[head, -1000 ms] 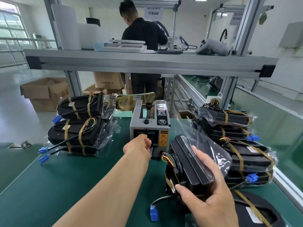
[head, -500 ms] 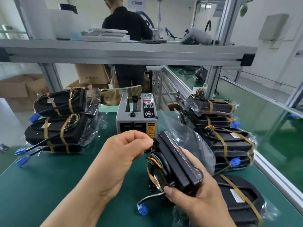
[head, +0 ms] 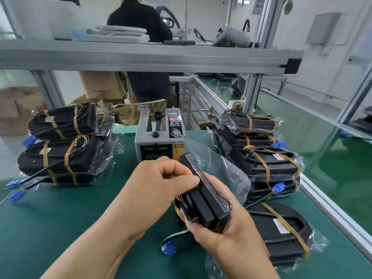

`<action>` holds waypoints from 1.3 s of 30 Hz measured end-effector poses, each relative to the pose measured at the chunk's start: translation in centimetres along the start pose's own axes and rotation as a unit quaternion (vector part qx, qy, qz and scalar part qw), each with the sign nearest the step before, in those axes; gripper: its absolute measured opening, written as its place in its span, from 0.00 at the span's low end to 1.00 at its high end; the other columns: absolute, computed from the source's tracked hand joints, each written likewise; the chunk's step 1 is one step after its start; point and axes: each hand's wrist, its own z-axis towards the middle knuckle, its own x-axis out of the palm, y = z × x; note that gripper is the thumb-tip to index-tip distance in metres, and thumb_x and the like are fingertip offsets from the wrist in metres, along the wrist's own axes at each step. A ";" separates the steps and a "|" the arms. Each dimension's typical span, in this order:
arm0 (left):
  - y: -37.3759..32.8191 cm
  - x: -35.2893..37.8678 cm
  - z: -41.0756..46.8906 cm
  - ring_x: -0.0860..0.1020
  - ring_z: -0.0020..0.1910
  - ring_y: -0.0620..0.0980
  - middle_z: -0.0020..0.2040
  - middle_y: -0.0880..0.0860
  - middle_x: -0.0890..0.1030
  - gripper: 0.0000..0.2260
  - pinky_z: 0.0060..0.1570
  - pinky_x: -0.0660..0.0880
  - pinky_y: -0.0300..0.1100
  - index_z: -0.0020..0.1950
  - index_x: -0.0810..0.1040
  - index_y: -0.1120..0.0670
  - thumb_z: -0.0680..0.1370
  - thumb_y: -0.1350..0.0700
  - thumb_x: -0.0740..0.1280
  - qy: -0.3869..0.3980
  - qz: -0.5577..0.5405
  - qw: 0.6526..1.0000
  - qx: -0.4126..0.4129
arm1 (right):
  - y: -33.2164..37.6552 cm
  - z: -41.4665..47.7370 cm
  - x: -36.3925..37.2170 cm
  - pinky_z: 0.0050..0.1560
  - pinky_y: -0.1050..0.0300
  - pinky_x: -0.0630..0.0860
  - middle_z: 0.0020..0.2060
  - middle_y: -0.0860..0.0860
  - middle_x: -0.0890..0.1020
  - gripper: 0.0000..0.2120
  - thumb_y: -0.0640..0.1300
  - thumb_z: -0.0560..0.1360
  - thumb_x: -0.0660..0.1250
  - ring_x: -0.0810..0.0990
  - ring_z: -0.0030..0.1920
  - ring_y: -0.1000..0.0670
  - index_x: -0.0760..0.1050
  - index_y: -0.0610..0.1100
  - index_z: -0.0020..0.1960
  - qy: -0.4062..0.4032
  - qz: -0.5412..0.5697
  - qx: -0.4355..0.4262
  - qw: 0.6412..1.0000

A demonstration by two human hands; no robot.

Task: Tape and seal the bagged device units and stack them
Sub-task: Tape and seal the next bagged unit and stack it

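Left stack of two taped, bagged units at left of green worktop; left hand above worktop centre, fingers curled, thumb and forefinger pinching at upper edge of bagged unit; whether tape sits in the pinch, cannot tell; grey tape dispenser just behind the hands; bagged unit held off the worktop, tilted on edge, loose bag mouth spread behind it; right hand grasping its lower end from beneath, thumb on near face; blue plug dangling below on its cable; right stack of taped units beyond; one flat unit, taped, lying in front of that stack near the right edge
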 end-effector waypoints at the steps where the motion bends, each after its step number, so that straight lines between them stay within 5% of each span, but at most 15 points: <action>1: -0.1 0.0 0.0 0.77 0.39 0.45 0.43 0.56 0.80 0.05 0.48 0.74 0.41 0.35 0.84 0.51 0.68 0.52 0.75 0.002 0.002 1.000 -0.001 | 0.1 0.0 0.0 0.48 0.73 0.75 0.52 0.60 0.85 0.36 0.31 0.65 0.75 0.83 0.52 0.59 0.75 0.59 0.65 0.002 -0.006 0.002 1.000; 5: 0.0 0.1 0.0 0.77 0.36 0.45 0.41 0.56 0.80 0.05 0.45 0.74 0.39 0.35 0.84 0.51 0.68 0.52 0.75 -0.005 0.007 1.000 0.000 | 0.2 -0.1 0.0 0.50 0.72 0.75 0.53 0.59 0.84 0.37 0.30 0.67 0.76 0.83 0.54 0.59 0.74 0.62 0.66 0.008 -0.023 0.003 1.000; 12: 0.5 0.3 -0.1 0.70 0.28 0.39 0.31 0.41 0.74 0.06 0.32 0.68 0.28 0.32 0.83 0.53 0.68 0.54 0.75 -0.037 0.022 0.999 0.022 | -0.3 -0.2 0.5 0.48 0.71 0.76 0.53 0.58 0.84 0.38 0.36 0.64 0.76 0.84 0.52 0.58 0.73 0.68 0.65 -0.013 -0.037 -0.020 0.999; 18: 0.8 0.3 -0.2 0.70 0.28 0.40 0.32 0.42 0.74 0.07 0.32 0.69 0.29 0.32 0.82 0.52 0.69 0.55 0.76 -0.043 0.031 0.998 0.029 | -0.5 -0.4 0.5 0.47 0.72 0.77 0.54 0.57 0.84 0.39 0.31 0.65 0.77 0.84 0.51 0.58 0.74 0.65 0.66 -0.012 -0.027 -0.023 0.999; 26: 1.6 0.3 -0.8 0.71 0.31 0.39 0.37 0.43 0.75 0.09 0.38 0.69 0.37 0.36 0.81 0.45 0.67 0.41 0.73 -0.083 0.083 0.993 0.035 | -0.3 -0.4 0.8 0.45 0.73 0.76 0.52 0.60 0.84 0.40 0.28 0.65 0.76 0.85 0.48 0.59 0.74 0.60 0.68 -0.003 -0.038 -0.012 0.999; 33: 2.4 1.0 -0.5 0.70 0.29 0.38 0.29 0.39 0.74 0.09 0.37 0.69 0.38 0.40 0.76 0.45 0.67 0.42 0.72 -0.134 0.025 0.991 -0.004 | -0.1 -0.3 0.7 0.46 0.74 0.76 0.54 0.60 0.84 0.41 0.26 0.63 0.77 0.83 0.51 0.61 0.75 0.57 0.67 -0.005 -0.050 -0.016 0.999; 39: 2.7 0.9 -0.4 0.71 0.31 0.40 0.33 0.42 0.74 0.19 0.38 0.75 0.43 0.40 0.75 0.45 0.59 0.34 0.71 -0.119 0.036 0.992 -0.004 | -0.5 -0.3 0.8 0.46 0.73 0.76 0.54 0.61 0.84 0.41 0.27 0.63 0.77 0.84 0.49 0.61 0.74 0.60 0.67 -0.012 -0.055 -0.028 0.998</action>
